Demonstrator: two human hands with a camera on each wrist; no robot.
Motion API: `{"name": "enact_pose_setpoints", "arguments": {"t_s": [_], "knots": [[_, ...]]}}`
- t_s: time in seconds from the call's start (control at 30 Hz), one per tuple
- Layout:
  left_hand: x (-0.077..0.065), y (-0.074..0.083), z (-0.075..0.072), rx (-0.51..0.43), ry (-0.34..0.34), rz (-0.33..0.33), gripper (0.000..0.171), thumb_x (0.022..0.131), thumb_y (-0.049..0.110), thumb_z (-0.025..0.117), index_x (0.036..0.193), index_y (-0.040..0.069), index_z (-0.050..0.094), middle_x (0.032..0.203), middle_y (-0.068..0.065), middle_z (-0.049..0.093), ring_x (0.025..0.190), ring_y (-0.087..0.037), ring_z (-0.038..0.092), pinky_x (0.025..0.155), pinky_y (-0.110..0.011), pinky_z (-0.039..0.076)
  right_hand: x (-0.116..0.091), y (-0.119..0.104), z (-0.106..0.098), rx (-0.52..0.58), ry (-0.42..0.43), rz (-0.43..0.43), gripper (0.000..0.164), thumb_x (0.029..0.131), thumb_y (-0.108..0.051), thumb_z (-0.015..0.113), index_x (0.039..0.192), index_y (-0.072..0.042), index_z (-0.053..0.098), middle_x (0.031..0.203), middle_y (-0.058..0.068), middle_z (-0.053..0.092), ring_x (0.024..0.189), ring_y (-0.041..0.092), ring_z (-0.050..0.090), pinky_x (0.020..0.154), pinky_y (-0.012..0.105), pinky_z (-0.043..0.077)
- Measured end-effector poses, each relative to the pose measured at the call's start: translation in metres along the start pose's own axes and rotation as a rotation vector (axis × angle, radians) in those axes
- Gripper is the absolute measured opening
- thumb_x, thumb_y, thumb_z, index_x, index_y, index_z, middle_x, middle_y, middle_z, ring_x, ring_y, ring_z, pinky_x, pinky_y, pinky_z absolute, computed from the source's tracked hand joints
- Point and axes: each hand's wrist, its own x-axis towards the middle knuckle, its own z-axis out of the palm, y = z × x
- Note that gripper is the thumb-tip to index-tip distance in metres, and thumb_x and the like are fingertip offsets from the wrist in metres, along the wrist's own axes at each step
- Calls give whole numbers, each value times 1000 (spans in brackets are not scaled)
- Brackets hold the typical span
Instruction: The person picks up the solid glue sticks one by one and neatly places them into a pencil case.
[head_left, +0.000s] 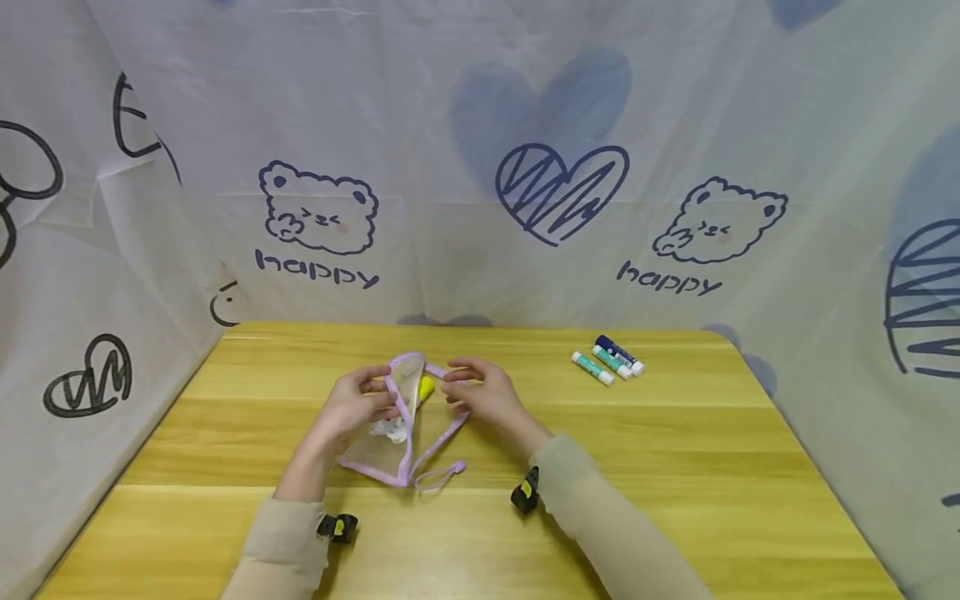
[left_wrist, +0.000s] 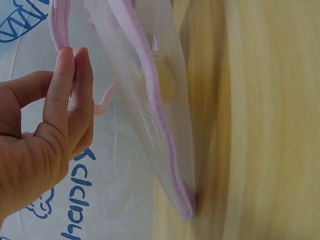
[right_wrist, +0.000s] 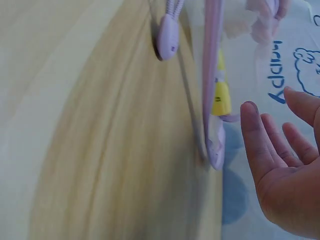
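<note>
A see-through mesh pouch with lilac trim (head_left: 408,450) stands partly raised on the table, its top edges spread apart. My left hand (head_left: 352,407) pinches the trim at its left side, with the thumb behind the fingers in the left wrist view. A yellow object (head_left: 426,388) shows inside; in the right wrist view its yellow end (right_wrist: 221,97) bears a small dark mark. Beside the pouch's right edge is my right hand (head_left: 486,396), fingers spread and holding nothing in the right wrist view. A lilac pull on a cord loop (right_wrist: 168,37) hangs from the pouch.
Two green-and-white glue sticks (head_left: 592,368) and a dark blue-and-white one (head_left: 619,353) lie at the back right of the wooden table (head_left: 675,450). A printed cloth (head_left: 442,250) hangs behind the table's far edge. Another cloth side stands at the left.
</note>
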Motion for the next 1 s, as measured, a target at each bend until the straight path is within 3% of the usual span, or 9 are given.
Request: {"name": "enact_pose_setpoints", "arguments": {"t_s": [0.33,0.67,0.9,1.0], "knots": [[-2,-3,-1,-3,5,-1,59,98,-13,57,153,-15,34,115,-21,55,83,-16,69,82,-29,68,-16,-14,-26,-1,58,-100,46,97,-4,73,141,-2,59,134,27,64,104,39,72,86,53,67],[-1,-3,-2,-2,8,3,59,98,-14,57,152,-15,35,115,-22,55,84,-16,68,81,-28,68,-21,-13,-65,-54,152,-125,48,98,-12,74,144,-9,59,138,24,63,105,33,72,85,40,68],[-2,-4,-2,5,5,1,59,98,-13,57,153,-15,34,116,-22,55,85,-16,68,82,-28,68,-23,-9,-97,-95,197,-134,49,100,-16,72,147,-9,57,140,21,62,111,36,69,96,57,62],[-2,-3,-1,5,8,1,59,98,-13,57,153,-15,35,116,-22,55,84,-16,68,82,-28,68,-25,-9,-109,-125,217,-141,50,101,-17,71,147,-8,56,142,21,61,113,39,68,98,58,61]]}}
